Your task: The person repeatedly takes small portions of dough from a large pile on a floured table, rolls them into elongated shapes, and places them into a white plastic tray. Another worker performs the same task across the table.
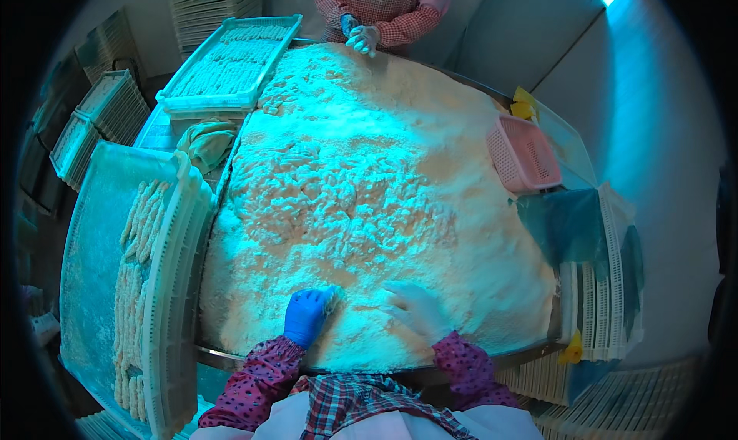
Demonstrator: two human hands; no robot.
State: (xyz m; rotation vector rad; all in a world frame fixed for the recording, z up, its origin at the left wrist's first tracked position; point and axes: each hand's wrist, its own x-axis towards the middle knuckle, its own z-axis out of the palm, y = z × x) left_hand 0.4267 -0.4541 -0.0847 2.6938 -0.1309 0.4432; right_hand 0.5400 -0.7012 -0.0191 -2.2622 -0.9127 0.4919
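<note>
A wide heap of pale breadcrumb-like coating point(477, 232) covers the table. Many crumb-covered pieces point(330, 186) lie scattered across its middle. My left hand point(307, 315), in a blue glove, rests at the near part of the heap with its fingers curled in; anything inside them is hidden. To its right, my right hand point(419, 311), in a white glove, lies low on the crumbs with its fingers stretched forward. Coated strips point(132, 325) sit in rows in the top tray point(88, 240) of a stack on my left.
Another tray point(254, 102) of coated strips stands at the far left, beside a crumpled cloth point(207, 144). A pink basket point(524, 154) sits on the right edge. Across the table a co-worker's gloved hands point(361, 37) are close together. Stacked trays point(603, 286) stand at right.
</note>
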